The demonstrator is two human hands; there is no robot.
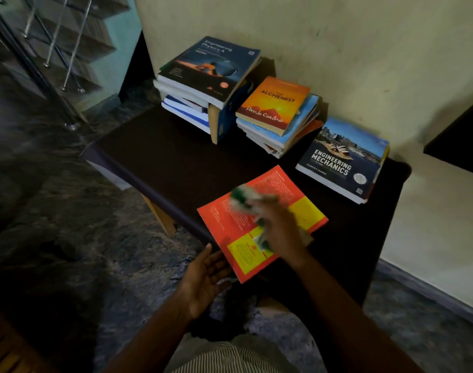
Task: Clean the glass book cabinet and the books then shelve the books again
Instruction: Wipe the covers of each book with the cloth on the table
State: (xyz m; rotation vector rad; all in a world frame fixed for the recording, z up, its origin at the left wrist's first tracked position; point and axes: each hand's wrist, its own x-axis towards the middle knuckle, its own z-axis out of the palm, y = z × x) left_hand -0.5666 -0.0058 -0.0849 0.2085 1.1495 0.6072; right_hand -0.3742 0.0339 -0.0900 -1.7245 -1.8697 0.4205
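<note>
An orange and yellow book (278, 195) lies flat on the dark table (170, 162), its near corner jutting over the front edge. My right hand (279, 227) is over the cover and grips a green and white cloth (243, 201), blurred by motion. My left hand (203, 278) is at the book's near left edge, palm up, fingers relaxed and touching the book's underside. Behind stand a tall stack topped by an Engineering Physics book (211, 65), a stack topped by The Alchemist (274, 105), and an Engineering Mechanics book (343, 160) at the right.
The table stands against a pale wall (364, 49). A staircase with metal railing posts (68, 44) rises at the far left over dark mottled floor. A dark shelf corner (461, 141) sticks out at the right. My striped clothing shows at the bottom edge.
</note>
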